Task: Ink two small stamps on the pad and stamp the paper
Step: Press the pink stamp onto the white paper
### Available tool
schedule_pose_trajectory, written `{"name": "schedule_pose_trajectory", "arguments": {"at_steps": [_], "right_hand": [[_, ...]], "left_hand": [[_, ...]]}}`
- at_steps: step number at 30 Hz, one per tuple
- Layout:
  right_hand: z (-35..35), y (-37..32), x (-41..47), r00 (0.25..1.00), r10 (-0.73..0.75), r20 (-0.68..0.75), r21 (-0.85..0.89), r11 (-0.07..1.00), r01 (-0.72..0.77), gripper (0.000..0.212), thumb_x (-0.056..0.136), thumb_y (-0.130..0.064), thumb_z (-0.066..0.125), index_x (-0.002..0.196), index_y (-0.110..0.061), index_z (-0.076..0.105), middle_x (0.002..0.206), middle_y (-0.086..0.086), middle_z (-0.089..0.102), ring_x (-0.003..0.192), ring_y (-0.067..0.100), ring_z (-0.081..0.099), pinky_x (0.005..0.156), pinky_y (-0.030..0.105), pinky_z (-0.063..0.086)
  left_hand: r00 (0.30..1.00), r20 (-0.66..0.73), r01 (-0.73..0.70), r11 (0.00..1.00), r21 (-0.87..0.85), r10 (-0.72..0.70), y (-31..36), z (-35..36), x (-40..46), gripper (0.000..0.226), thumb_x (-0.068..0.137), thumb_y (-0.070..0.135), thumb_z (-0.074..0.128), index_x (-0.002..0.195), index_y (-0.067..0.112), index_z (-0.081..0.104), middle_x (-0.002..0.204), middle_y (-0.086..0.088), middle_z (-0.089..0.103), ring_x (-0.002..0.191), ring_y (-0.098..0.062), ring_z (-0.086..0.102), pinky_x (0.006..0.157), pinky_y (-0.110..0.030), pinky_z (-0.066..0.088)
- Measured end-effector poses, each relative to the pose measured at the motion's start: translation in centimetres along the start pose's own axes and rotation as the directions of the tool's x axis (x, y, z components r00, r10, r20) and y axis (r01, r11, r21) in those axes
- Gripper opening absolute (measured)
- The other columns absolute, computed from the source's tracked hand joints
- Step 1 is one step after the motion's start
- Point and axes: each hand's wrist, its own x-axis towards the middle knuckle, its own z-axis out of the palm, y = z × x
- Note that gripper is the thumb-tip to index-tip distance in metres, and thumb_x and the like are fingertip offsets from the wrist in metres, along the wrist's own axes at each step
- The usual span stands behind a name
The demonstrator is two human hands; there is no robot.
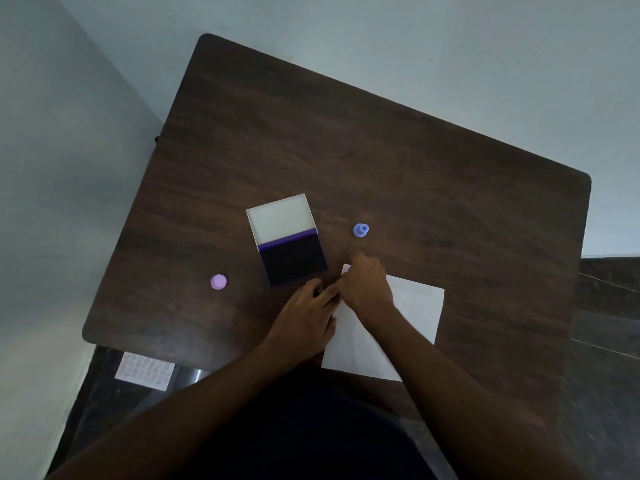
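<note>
An open ink pad [294,259] lies mid-table, its dark pad toward me and its white lid [281,218] folded back. A small blue stamp [360,230] stands to the pad's right. A white paper [417,306] lies near the front edge. My right hand [365,289] is curled over the paper's far corner, fingers closed on a small pale pink stamp [346,269], which is mostly hidden. My left hand [306,315] rests flat beside it, fingertips at the paper's left edge, holding nothing.
A round lilac cap [218,282] lies on the dark wooden table [381,150] to the left of the pad. Below the table's left corner lies a sheet covered in small stamped circles [144,370]. Pale walls stand close behind and to the left.
</note>
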Motion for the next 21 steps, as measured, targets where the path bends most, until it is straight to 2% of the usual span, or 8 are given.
{"name": "schedule_pose_trajectory", "arguments": {"at_steps": [6,15,18,21], "right_hand": [[0.2,-0.1,-0.1,1.000,0.008,-0.020,0.007,1.000,-0.008,0.034,0.083,-0.025,0.070,0.110,-0.009,0.057,0.112,0.010,0.064,0.098,0.024,0.061,0.088,0.033,0.049],[0.1,-0.1,-1.2,0.997,-0.016,-0.072,0.020,1.000,0.018,0.031,0.086,-0.027,0.066,0.111,-0.012,0.056,0.114,0.009,0.063,0.100,0.024,0.061,0.086,0.032,0.050],[0.1,0.7,-2.5,0.993,0.051,-0.107,0.154,0.987,-0.034,0.028,0.090,-0.033,0.060,0.109,-0.014,0.055,0.114,0.007,0.063,0.099,0.019,0.060,0.080,0.024,0.043],[0.5,2.2,-5.0,0.979,0.096,-0.179,0.262,0.964,-0.047,0.028,0.087,-0.039,0.061,0.101,-0.015,0.055,0.104,0.004,0.066,0.085,0.015,0.060,0.073,0.021,0.043]], "left_hand": [[1.000,-0.014,0.003,1.000,-0.022,-0.003,-0.1,0.3,0.1,0.052,0.094,0.044,0.044,0.142,0.024,0.039,0.143,0.001,0.047,0.128,-0.017,0.041,0.110,-0.029,0.027],[0.999,-0.044,-0.029,0.999,0.037,0.031,0.1,-0.1,0.0,0.048,0.097,0.041,0.041,0.141,0.023,0.042,0.143,0.004,0.048,0.127,-0.016,0.043,0.110,-0.029,0.028],[1.000,-0.023,-0.010,1.000,0.019,0.010,0.2,-0.2,0.1,0.051,0.096,0.042,0.043,0.143,0.023,0.037,0.144,0.003,0.046,0.130,-0.019,0.042,0.113,-0.033,0.029],[1.000,0.005,0.018,1.000,-0.001,-0.018,0.5,-0.3,0.3,0.058,0.093,0.044,0.049,0.145,0.023,0.033,0.146,0.001,0.044,0.130,-0.021,0.041,0.111,-0.034,0.030]]}}
